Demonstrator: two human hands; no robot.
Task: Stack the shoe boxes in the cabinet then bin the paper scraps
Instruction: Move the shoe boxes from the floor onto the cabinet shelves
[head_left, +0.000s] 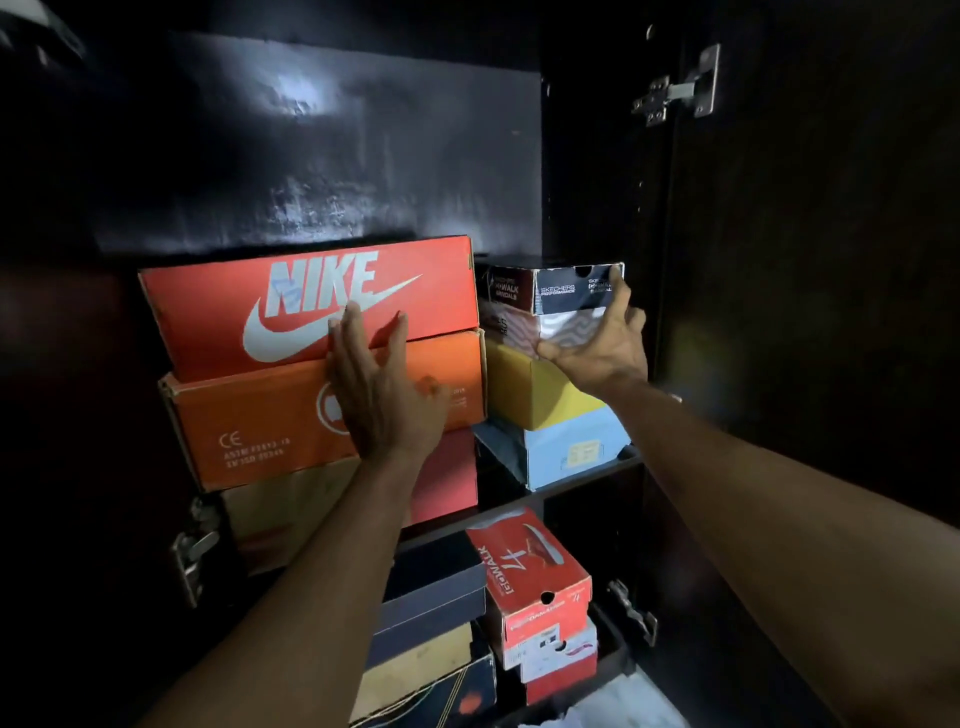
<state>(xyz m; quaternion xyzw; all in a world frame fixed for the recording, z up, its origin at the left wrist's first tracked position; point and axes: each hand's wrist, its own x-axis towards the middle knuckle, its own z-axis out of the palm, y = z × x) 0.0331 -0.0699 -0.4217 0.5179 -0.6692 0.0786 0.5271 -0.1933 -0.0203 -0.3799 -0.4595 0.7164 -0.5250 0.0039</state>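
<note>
Inside the dark cabinet (322, 156), a red Nike box (218, 301) lies on an orange box (249, 415), which rests on a tan box (280, 509). My left hand (379, 384) is flat and open against the fronts of the Nike and orange boxes. To the right, a dark Skechers box (550, 288) tops a stack with a patterned box (519, 327), a yellow box (524, 395) and a light blue box (571, 447). My right hand (602, 343) is spread around the Skechers box's right front corner, thumb under it.
The shelf below holds a red GoWalk box (530, 571) on other red and white boxes, plus dark and tan boxes (426, 623) at its left. Metal hinges (680, 88) mark the open door on the right; another hinge (195, 551) sits low left. Something white (623, 701) lies at the bottom.
</note>
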